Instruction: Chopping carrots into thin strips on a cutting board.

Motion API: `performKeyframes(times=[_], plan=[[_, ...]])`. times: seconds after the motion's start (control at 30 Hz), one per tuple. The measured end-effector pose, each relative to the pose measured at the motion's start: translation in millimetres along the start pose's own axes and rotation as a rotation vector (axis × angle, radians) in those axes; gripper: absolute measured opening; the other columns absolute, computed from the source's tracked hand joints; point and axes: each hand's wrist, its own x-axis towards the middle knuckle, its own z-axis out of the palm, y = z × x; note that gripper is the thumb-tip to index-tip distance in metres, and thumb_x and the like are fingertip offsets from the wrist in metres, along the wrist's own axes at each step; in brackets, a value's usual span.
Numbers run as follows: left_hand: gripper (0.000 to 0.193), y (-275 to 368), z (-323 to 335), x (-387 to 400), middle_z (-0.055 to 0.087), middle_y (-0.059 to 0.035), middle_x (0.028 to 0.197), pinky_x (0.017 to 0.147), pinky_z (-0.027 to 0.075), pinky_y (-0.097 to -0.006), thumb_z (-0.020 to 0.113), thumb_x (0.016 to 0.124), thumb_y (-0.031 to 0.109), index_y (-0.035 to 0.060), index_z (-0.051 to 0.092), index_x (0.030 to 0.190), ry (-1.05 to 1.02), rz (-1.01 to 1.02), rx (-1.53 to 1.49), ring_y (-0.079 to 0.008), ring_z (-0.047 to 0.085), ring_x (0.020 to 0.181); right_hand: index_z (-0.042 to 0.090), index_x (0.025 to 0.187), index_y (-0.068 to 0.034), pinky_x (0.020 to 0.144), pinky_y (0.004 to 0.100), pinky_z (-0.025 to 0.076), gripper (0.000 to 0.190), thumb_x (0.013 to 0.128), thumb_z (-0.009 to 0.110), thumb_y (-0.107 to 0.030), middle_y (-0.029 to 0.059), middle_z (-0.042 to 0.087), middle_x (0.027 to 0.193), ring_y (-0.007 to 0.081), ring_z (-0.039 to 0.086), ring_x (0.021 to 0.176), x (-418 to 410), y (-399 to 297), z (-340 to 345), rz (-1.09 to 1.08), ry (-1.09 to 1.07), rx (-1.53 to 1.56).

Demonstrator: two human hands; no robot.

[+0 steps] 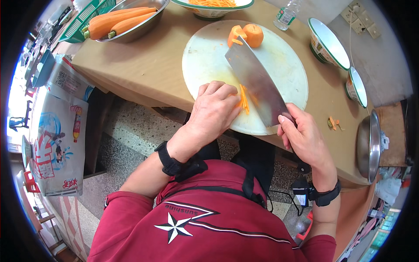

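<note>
A round white cutting board [209, 59] lies on the table before me. My left hand [216, 103] rests on its near part with curled fingers, holding down carrot pieces mostly hidden beneath it. Thin carrot strips [244, 100] lie just right of those fingers. In my right hand [299, 132] is the handle of a cleaver [257, 82]. Its broad blade slants over the board, the front end pointing away from me, with small carrot bits stuck near that end. Beyond the blade tip sit two cut carrot chunks [254, 35] [236, 35].
At the back left, a metal bowl [131, 36] holds whole carrots [122, 21] beside a green basket [86, 21]. A bowl [212, 11] of shredded carrot stands behind the board. To the right are a plastic bottle [286, 16], two enamel bowls [329, 44] [356, 86], peel scraps [334, 123] and a metal basin [369, 147].
</note>
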Motion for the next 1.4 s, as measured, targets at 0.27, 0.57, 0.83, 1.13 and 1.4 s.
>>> performKeyframes(times=[0.27,0.57,0.83,1.13,1.4], plan=[[0.025,5.7,3.7,-6.4,0.064,-0.0085,0.101,0.083,0.046,-0.0381,0.075,0.079,0.008,0.0038,0.07,0.103,0.216,0.02,-0.08,-0.0274,0.06,0.095,0.058,0.113,0.0,0.059,0.0382,0.048,0.022,0.093,0.058,-0.008,0.0143,0.06,0.073,0.0254,0.063,0.065,-6.1,8.7,8.8,-0.278,0.201,-0.185],[0.028,27.5,-39.6,-4.9,0.065,-0.0071,0.088,0.072,0.046,-0.0333,0.077,0.07,-0.005,0.0033,0.07,0.096,0.433,0.218,-0.002,-0.0244,0.061,0.079,0.06,0.12,-0.008,0.063,0.0423,0.055,0.037,0.083,0.067,-0.003,0.0127,0.057,0.089,0.0327,0.065,0.071,-8.8,35.5,23.4,-0.554,0.399,-0.772],[0.027,21.3,-24.8,-8.4,0.065,-0.0054,0.095,0.079,0.046,-0.0374,0.075,0.074,0.002,0.0053,0.07,0.1,0.178,0.184,0.018,-0.0257,0.061,0.09,0.061,0.105,-0.001,0.055,0.033,0.05,0.015,0.09,0.063,-0.006,0.01,0.061,0.077,0.0219,0.062,0.061,-15.8,27.4,6.7,-0.422,0.358,-0.287],[0.024,12.6,-17.2,-1.1,0.064,-0.0069,0.111,0.097,0.041,-0.0421,0.072,0.079,0.008,0.0056,0.069,0.103,-0.071,0.048,0.096,-0.0278,0.056,0.112,0.058,0.095,0.001,0.049,0.0213,0.045,0.016,0.099,0.057,-0.014,0.0025,0.06,0.075,0.0048,0.053,0.056,-27.1,37.4,-6.9,0.01,0.058,0.354],[0.023,10.4,-7.2,-0.3,0.064,-0.0064,0.109,0.095,0.041,-0.0415,0.075,0.079,0.01,0.0056,0.071,0.101,-0.038,0.034,0.027,-0.0273,0.057,0.108,0.059,0.096,0.001,0.049,0.0218,0.046,0.015,0.099,0.056,-0.014,0.0032,0.061,0.076,0.0052,0.053,0.055,-28.9,40.6,-4.7,0.078,0.018,0.437]])
